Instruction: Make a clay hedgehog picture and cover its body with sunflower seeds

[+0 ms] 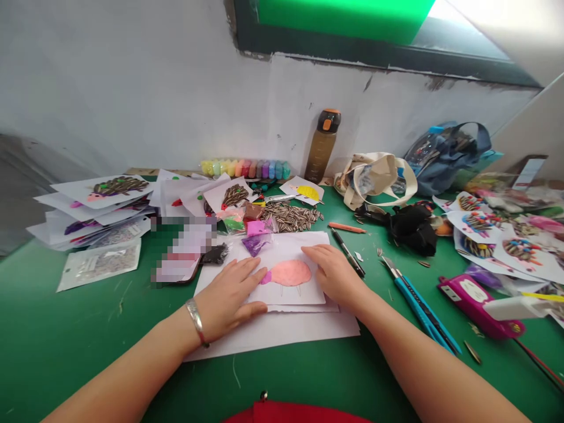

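Observation:
A paper sheet with an oval pink clay shape (291, 274) lies in front of me on a stack of white paper (282, 336). A small purple clay piece joins the pink shape's left end, and thin drawn legs show below it. My left hand (231, 294), with a silver bracelet on the wrist, rests flat on the paper, its fingertips by the purple piece. On the right edge of the sheet lies my right hand (335, 271), fingers stretched out. Neither hand grips anything.
Sunflower seeds (291, 217) are heaped behind the paper. To the right lie a black pen (348, 252), blue tweezers (416, 305) and a magenta glue-gun-like tool (473, 302). Finished seed pictures (101, 191) are piled at left. A bottle (323, 147) stands against the wall.

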{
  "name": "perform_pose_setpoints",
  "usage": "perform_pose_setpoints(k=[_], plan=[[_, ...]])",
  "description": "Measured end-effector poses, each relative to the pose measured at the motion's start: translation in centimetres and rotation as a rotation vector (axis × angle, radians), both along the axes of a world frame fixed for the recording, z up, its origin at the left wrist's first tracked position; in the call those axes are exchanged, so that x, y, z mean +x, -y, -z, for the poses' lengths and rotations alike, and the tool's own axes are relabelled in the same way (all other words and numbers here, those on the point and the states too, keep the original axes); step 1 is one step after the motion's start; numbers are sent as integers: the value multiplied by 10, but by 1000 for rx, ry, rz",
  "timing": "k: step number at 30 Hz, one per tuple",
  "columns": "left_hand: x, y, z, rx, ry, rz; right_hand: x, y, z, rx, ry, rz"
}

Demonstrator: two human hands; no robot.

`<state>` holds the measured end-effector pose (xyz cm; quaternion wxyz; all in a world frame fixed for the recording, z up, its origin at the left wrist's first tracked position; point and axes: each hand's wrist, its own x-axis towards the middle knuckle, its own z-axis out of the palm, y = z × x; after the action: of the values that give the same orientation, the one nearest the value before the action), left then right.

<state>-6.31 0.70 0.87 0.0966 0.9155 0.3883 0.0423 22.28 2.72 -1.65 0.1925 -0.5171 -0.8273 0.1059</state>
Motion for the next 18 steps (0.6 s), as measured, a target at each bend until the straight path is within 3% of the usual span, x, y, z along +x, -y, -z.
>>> perform_pose_setpoints(k=[10, 13, 18], plan=[[6, 2, -34, 174, 101, -17, 2, 0, -1, 68, -60, -9], [-1, -3, -41, 250, 101, -134, 2, 1, -5, 146, -110, 29], [-27, -19, -46, 319, 24, -480, 4, 7, -20, 222, -240, 123]])
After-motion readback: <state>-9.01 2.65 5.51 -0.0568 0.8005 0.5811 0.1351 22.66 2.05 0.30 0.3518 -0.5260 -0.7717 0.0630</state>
